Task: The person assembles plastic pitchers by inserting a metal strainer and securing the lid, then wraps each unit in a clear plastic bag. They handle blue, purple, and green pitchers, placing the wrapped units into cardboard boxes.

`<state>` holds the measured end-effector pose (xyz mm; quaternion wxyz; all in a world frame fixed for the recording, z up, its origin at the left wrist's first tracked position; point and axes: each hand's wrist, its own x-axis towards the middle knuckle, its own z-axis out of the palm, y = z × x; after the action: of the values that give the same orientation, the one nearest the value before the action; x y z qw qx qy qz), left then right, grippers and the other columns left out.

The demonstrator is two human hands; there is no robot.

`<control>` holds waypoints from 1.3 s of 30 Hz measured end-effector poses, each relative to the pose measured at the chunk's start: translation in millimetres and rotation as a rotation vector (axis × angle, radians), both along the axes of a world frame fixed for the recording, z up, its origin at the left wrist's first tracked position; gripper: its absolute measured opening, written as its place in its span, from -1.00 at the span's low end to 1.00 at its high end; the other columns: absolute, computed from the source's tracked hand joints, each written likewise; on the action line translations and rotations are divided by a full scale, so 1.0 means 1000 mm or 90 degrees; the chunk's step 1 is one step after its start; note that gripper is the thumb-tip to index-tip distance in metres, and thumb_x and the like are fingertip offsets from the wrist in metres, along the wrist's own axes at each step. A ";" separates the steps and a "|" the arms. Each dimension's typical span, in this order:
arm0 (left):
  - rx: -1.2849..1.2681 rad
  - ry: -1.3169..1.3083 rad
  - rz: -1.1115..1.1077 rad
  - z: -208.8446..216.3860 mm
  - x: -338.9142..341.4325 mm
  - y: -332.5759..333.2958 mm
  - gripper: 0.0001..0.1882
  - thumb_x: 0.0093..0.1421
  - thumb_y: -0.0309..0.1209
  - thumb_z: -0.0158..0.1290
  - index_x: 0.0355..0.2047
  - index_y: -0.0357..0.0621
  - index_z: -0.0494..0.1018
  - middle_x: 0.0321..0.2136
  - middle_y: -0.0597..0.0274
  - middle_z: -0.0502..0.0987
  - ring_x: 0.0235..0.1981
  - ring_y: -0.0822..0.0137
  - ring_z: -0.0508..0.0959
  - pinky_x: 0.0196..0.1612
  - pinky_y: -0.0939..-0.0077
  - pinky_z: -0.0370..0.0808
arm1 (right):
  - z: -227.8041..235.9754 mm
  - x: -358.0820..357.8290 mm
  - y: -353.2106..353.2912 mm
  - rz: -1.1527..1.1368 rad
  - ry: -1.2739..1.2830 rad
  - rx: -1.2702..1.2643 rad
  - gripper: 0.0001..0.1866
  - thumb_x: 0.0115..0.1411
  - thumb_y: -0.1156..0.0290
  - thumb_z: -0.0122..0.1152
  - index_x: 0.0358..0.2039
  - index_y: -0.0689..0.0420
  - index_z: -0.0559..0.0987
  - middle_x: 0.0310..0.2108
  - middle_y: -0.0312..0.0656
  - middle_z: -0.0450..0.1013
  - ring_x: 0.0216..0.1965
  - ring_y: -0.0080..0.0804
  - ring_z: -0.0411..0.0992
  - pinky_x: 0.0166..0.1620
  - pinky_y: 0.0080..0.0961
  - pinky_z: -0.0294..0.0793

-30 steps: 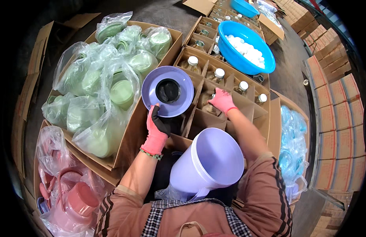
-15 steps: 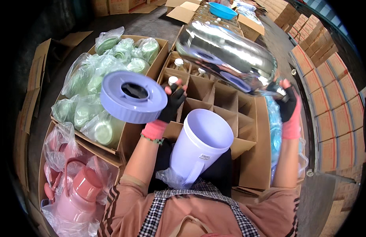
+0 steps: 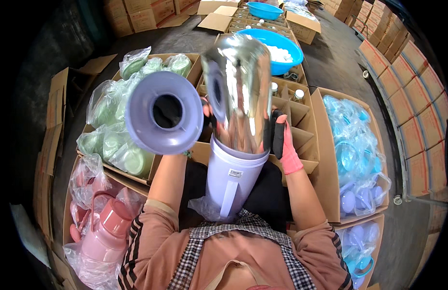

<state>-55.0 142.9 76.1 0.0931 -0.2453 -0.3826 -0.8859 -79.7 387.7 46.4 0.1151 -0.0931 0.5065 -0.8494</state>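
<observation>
A lavender vacuum flask body (image 3: 219,181) with a side handle stands tilted between my knees, its open mouth up. The shiny silver glass liner (image 3: 245,89) sits with its lower end inside that mouth, most of its length sticking out above. My right hand (image 3: 284,142), in a black and pink fingerless glove, is closed against the liner's right side near the rim. A lavender ring-shaped flask collar (image 3: 138,118), with a hole in its middle, is in my left hand (image 3: 207,112). The collar and liner hide most of that hand; some fingertips show beside the liner.
Ahead is a divided carton (image 3: 308,126) with glass bottle-like pieces in some cells. A blue basin (image 3: 297,53) holds small white pieces. Bagged green parts (image 3: 108,101) lie left, pink flask parts (image 3: 100,241) nearer, bagged blue parts (image 3: 349,135) right. Stacked cartons (image 3: 412,121) line the far right.
My right hand has swung the liner from the upper right, nearly level, to upright with its end in the flask body. The collar has tipped to face me more.
</observation>
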 end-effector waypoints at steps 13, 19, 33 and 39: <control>0.195 -0.222 -0.135 -0.028 0.039 0.011 -0.61 0.09 -0.17 -0.10 -0.32 -0.32 0.38 -0.35 -0.09 0.42 -0.21 0.12 0.37 -0.05 0.34 0.24 | 0.043 0.008 0.001 0.173 0.194 0.637 -0.43 -0.37 0.39 0.39 -0.23 0.19 0.44 -0.32 -0.23 0.38 -0.23 -0.48 0.33 -0.20 -0.55 0.32; 0.215 -0.258 -0.097 -0.023 0.019 0.008 -0.60 0.11 -0.19 -0.10 -0.23 -0.33 0.33 -0.21 -0.05 0.38 -0.09 0.12 0.35 0.01 0.27 0.26 | 0.041 -0.007 -0.013 0.211 0.330 0.760 -0.49 -0.20 0.12 0.27 -0.30 0.23 0.49 -0.35 -0.09 0.43 -0.30 -0.29 0.40 -0.22 -0.48 0.34; -0.525 0.031 0.054 -0.037 -0.019 -0.007 -0.13 0.04 0.16 -0.14 0.14 -0.26 -0.07 0.07 0.08 0.09 0.11 0.23 0.09 0.15 0.42 -0.04 | -0.035 -0.036 -0.011 -0.040 0.072 0.087 -0.54 0.15 0.05 -0.08 -0.37 0.28 0.48 -0.30 -0.22 0.40 -0.19 -0.50 0.28 -0.04 -0.59 0.18; -0.630 0.018 0.251 -0.043 0.023 0.021 -0.24 0.08 0.21 -0.31 -0.05 -0.30 0.19 0.03 0.00 0.17 0.05 0.18 0.17 0.09 0.34 0.05 | -0.038 -0.006 -0.002 -0.040 0.179 0.127 -0.57 0.17 0.12 -0.11 -0.26 0.29 0.45 -0.21 -0.20 0.37 -0.13 -0.50 0.25 -0.01 -0.60 0.15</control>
<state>-32.1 163.8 33.3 0.1359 -0.1952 -0.7924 -0.5618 -85.6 385.8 8.5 0.0249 -0.1834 0.6018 -0.7769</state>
